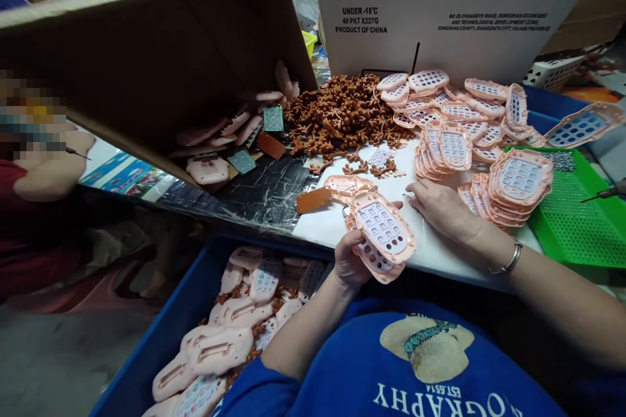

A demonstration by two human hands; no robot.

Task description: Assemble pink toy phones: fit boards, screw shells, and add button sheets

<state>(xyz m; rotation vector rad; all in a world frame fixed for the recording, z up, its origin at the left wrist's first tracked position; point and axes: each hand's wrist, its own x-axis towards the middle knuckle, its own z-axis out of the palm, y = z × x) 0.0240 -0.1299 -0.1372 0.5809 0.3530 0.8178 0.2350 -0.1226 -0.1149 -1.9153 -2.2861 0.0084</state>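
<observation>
so the left hand is wrapped around a small stack of pink keypad shells, top one face up with its white button grid showing, held right at the near edge of the white tabletop. The right hand lies flat and open on that tabletop just right of the held stack, fingers spread and pointing left, nothing gripped, silver bracelet on the wrist. Further back on the tabletop there's a heap of brown rubber bits, and right of that a big pile of finished pink shells. A green mesh tray sits off the tabletop's right end, a blue bin with more pink shells sits below its left front edge, and a tipped cardboard box hangs over its left side
</observation>
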